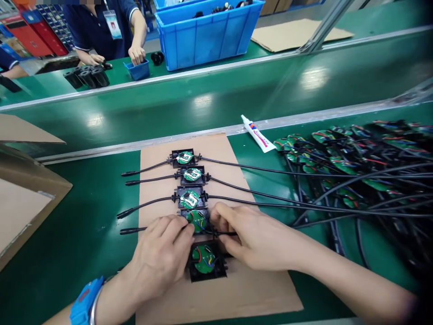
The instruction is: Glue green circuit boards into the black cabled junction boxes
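A row of small black housings with round green circuit boards lies on a brown cardboard sheet [230, 298], each with black cables running out to both sides. My left hand [162, 255] and my right hand [252, 237] both press down on the fourth housing [196, 221], fingers curled and pinching at its edges and at the cable on its right. A fifth housing [204, 261] sits just below, between my hands. The three housings above, the nearest of them [189, 198], lie untouched.
A heap of green boards with black cables [355, 167] fills the right of the bench. A white glue tube [259, 134] lies by the metal rail. Cardboard boxes [23, 198] stand at left. Across the green conveyor a person [108, 27] works beside a blue crate [206, 36].
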Demonstrator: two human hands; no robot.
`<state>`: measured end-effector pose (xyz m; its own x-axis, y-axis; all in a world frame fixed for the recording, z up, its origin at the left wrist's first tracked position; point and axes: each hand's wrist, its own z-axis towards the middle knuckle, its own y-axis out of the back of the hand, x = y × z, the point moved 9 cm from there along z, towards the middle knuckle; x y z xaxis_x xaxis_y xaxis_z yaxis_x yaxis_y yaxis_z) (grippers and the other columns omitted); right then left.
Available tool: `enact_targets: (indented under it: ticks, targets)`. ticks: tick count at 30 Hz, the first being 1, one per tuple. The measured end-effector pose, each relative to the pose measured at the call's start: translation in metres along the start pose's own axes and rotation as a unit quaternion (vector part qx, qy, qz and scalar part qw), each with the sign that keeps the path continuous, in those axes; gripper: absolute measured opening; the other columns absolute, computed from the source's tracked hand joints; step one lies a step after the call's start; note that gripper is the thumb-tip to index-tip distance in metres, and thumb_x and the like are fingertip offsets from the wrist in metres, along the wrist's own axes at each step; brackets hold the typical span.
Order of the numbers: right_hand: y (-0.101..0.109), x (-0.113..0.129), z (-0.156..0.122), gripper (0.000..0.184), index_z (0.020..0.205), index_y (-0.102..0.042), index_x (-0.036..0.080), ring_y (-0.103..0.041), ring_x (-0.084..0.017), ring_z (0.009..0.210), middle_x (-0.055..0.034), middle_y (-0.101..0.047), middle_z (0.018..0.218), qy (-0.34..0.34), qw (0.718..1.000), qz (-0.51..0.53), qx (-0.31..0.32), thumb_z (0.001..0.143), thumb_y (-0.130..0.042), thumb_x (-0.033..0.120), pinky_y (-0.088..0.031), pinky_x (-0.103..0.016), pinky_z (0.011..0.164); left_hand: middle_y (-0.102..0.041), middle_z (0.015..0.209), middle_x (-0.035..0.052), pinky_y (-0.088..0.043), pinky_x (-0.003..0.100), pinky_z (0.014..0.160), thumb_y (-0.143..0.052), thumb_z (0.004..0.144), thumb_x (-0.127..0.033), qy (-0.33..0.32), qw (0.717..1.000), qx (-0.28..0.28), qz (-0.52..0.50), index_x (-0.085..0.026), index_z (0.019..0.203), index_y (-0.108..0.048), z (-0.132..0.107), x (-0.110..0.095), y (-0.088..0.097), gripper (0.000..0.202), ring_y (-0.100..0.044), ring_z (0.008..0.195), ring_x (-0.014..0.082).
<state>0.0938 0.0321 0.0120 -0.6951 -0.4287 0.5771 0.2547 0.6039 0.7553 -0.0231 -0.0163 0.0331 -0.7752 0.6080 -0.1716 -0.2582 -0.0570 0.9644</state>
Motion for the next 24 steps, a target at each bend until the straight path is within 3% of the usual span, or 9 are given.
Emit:
enact_targets:
  ticks: [3,4,9,13,16,21,24]
  targets:
    - [0.001,0.002,0.000,0.004,0.080,-0.054,0.019,-0.056,-0.017,0.070,-0.0024,-0.061,0.074,-0.003,0.999,-0.032,0.000,0.079,-0.050,0.017,-0.038,-0.027,0.064,-0.063,0.120,0.0085,-0.046,0.040,0.097,-0.041,0.090,-0.009,-0.085,0.995,0.027,-0.038,-0.014,0.120,-0.057,0.003,-0.009,-0.012,0.034,-0.057,0.109,0.0221]
    - [0.001,0.003,0.001,0.006,0.075,-0.053,0.019,-0.056,-0.016,0.070,-0.0021,-0.060,0.072,0.000,0.999,-0.036,0.007,0.080,-0.050,0.017,-0.037,-0.026,0.064,-0.061,0.124,0.0078,-0.043,0.040,0.100,-0.040,0.090,-0.007,-0.093,0.994,0.044,-0.049,-0.013,0.122,-0.055,0.003,-0.008,-0.018,0.036,-0.055,0.113,0.0215]
    - [-0.006,-0.001,0.003,0.020,0.068,-0.051,0.019,-0.049,-0.011,0.059,0.0021,-0.056,0.062,-0.003,0.998,0.027,0.065,0.087,-0.045,0.020,-0.032,-0.023,0.056,-0.058,0.128,0.0078,-0.042,0.039,0.099,-0.038,0.083,0.000,-0.067,0.992,0.071,-0.075,-0.012,0.116,-0.057,0.001,-0.002,-0.033,0.040,-0.053,0.113,0.0212]
    - [-0.004,0.000,0.008,0.017,0.074,-0.049,0.019,-0.046,-0.012,0.060,0.0017,-0.054,0.065,0.016,0.998,0.062,0.017,0.090,-0.044,0.022,-0.033,-0.024,0.058,-0.059,0.125,0.0083,-0.043,0.038,0.096,-0.040,0.085,-0.001,-0.065,0.992,0.063,-0.086,-0.013,0.112,-0.058,0.000,-0.005,-0.034,0.035,-0.054,0.109,0.0211]
    - [-0.010,-0.009,0.014,0.026,0.070,-0.046,0.018,-0.044,-0.011,0.054,0.0020,-0.050,0.059,-0.031,0.992,0.119,0.024,0.093,-0.035,0.023,-0.035,-0.023,0.055,-0.060,0.122,0.0074,-0.042,0.038,0.096,-0.039,0.087,-0.003,-0.056,0.992,0.062,-0.095,-0.014,0.110,-0.058,0.001,-0.004,-0.032,0.032,-0.054,0.107,0.0214]
    - [-0.037,-0.025,0.016,0.031,0.068,-0.045,0.019,-0.038,-0.008,0.040,0.0047,-0.046,0.050,-0.152,0.937,0.264,0.170,0.094,-0.029,0.025,-0.031,-0.019,0.041,-0.061,0.117,0.0091,-0.043,0.037,0.093,-0.035,0.085,-0.001,-0.058,0.992,0.067,-0.086,-0.012,0.117,-0.054,0.004,-0.006,-0.028,0.038,-0.055,0.101,0.0213]
    - [-0.034,-0.028,0.021,0.031,0.068,-0.048,0.018,-0.038,-0.008,0.036,0.0044,-0.048,0.050,-0.172,0.942,0.223,0.181,0.092,-0.031,0.025,-0.029,-0.020,0.040,-0.062,0.115,0.0110,-0.044,0.038,0.091,-0.035,0.081,0.001,-0.061,0.994,0.066,-0.059,-0.011,0.130,-0.045,0.005,-0.007,-0.028,0.052,-0.056,0.098,0.0219]
